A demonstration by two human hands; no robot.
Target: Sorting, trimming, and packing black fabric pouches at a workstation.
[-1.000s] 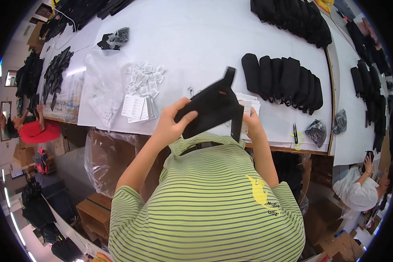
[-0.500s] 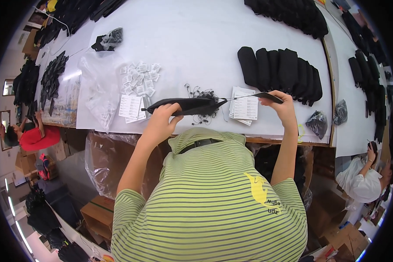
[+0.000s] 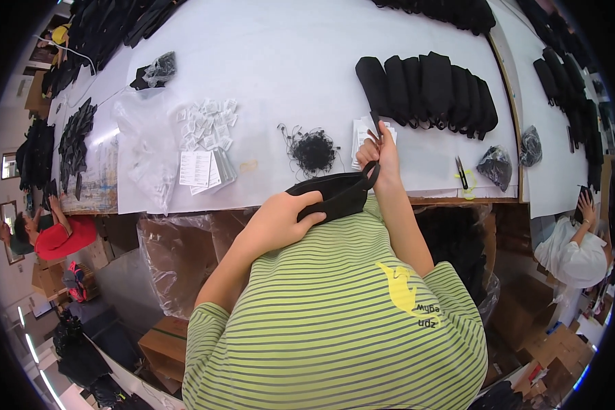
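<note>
Black fabric forms the pouch (image 3: 342, 194), which I see held up against the green striped shirt (image 3: 335, 307) at the worktop's near edge (image 3: 451, 199), its mouth gaping upward. The left hand (image 3: 285, 220) grips its left end between finger and thumb, back of the hand toward me, forearm slanting up from the lower left. A black strap loop (image 3: 372, 176) rises from the pouch's right end and crosses the base of the right hand (image 3: 381, 156). That hand stands higher, over the worktop (image 3: 273, 75), fingers curled around a narrow black strip (image 3: 374, 121) that pokes up past them; I cannot tell whether strip and loop join.

Just behind the right hand I have printed cards (image 3: 360, 140), partly covered, and close beyond its tip a row of black pouches (image 3: 430, 89), so room is tight that way. Toward its right, bare white surface runs to the yellow-handled snips (image 3: 462, 174) and a plastic-wrapped bundle (image 3: 495, 166) near the right edge. Ahead of the left hand sits a tangle of black cords (image 3: 313, 152); past it, I read a broad open stretch reaching far back.
</note>
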